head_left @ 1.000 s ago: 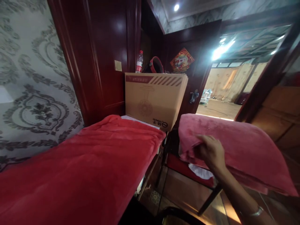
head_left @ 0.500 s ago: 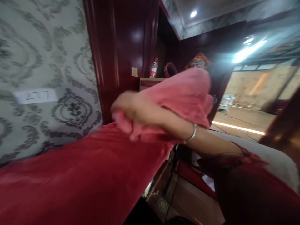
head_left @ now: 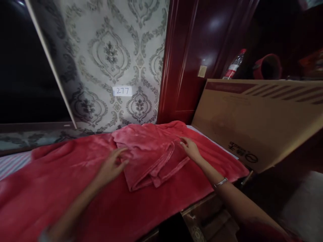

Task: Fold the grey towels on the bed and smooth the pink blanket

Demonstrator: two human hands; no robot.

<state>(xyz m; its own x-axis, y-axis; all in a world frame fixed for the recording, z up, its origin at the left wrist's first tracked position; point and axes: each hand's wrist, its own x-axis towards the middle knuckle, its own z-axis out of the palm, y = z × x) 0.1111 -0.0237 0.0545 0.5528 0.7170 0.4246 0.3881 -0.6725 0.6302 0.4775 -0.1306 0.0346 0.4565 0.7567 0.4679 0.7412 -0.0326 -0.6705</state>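
A folded pink blanket [head_left: 148,154] lies on a bed covered by a red blanket [head_left: 75,188]. My left hand [head_left: 111,166] rests at the pink blanket's left edge, fingers loosely curled against the fabric. My right hand [head_left: 190,148] touches the blanket's right side, fingers spread on the cloth. A silver bracelet sits on my right wrist. Neither hand clearly grips the blanket.
A large cardboard box [head_left: 257,117] stands at the bed's right end, with a water bottle [head_left: 234,65] and a red object [head_left: 267,67] behind it. Patterned wallpaper with a label "277" [head_left: 122,91] and a dark red wooden pillar [head_left: 191,60] back the bed.
My right hand carried the pink blanket from the chair on the right over to the red bed and laid it down. My left hand came in beside it. The view swung left.
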